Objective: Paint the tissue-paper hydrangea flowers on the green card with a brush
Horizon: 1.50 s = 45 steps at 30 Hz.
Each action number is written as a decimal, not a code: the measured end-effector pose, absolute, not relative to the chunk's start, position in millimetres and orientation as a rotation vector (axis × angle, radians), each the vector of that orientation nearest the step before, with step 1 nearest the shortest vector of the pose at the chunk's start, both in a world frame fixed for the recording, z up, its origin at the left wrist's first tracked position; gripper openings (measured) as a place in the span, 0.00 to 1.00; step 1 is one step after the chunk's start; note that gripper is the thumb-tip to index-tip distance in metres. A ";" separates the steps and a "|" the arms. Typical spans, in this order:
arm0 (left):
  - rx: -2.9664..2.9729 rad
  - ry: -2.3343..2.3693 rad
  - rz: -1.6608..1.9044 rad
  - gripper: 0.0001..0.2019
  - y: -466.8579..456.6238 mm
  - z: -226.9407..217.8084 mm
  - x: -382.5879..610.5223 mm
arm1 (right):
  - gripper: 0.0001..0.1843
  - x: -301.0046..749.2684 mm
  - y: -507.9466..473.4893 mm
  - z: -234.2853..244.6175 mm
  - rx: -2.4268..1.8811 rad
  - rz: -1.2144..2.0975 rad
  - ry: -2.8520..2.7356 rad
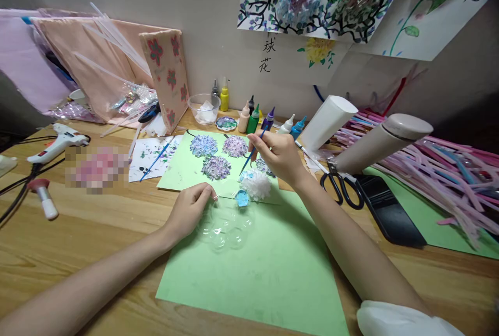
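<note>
My right hand (pixel 278 156) is closed round a thin blue-handled paintbrush (pixel 253 153), whose tip points down at a white fluffy paper flower (pixel 256 184) on the green paper sheet (pixel 257 268). My left hand (pixel 191 208) pinches the edge of a clear plastic paint palette (pixel 224 224), which has blue paint (pixel 242 198) in one well. Three purple-blue paper flowers (pixel 215 155) lie on a second green sheet just beyond.
Paint bottles (pixel 253 117) and a clear bowl (pixel 204 108) stand at the back by the wall. Black scissors (pixel 342 186), paper rolls (pixel 380 143) and a pile of straws (pixel 448 169) lie to the right. A glue gun (pixel 58 144) and glue stick (pixel 44 198) lie left.
</note>
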<state>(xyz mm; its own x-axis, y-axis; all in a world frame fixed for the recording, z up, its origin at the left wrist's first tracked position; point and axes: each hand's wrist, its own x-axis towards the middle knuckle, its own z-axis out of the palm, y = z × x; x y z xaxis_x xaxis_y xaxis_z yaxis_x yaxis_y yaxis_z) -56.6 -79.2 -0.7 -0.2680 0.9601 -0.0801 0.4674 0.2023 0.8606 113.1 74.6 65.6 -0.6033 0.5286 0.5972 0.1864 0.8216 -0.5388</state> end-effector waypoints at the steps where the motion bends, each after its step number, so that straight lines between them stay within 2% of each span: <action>1: 1.331 1.838 0.980 0.19 -79.1 -0.8 -56.6 | 0.23 112.0 74.8 63.7 -0.530 0.547 -2.220; 7: 1.330 1.840 0.985 0.18 -79.3 -0.7 -56.8 | 0.26 111.1 77.1 57.8 -0.577 0.486 -2.293; 13: 1.331 1.838 0.994 0.19 -79.3 -1.7 -57.0 | 0.24 112.3 76.8 59.7 -0.544 0.511 -2.220; 45: 1.337 1.845 0.996 0.19 -79.7 -0.8 -56.5 | 0.25 108.2 71.2 58.2 -0.489 0.521 -2.331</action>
<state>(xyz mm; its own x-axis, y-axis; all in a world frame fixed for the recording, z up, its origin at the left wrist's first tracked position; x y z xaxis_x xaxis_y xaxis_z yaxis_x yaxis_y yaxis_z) -56.5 -79.7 -0.8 -0.2748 0.9592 -0.0658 0.4715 0.1941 0.8603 108.2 71.2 58.2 -0.6915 0.4763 0.5430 0.2001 0.8487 -0.4896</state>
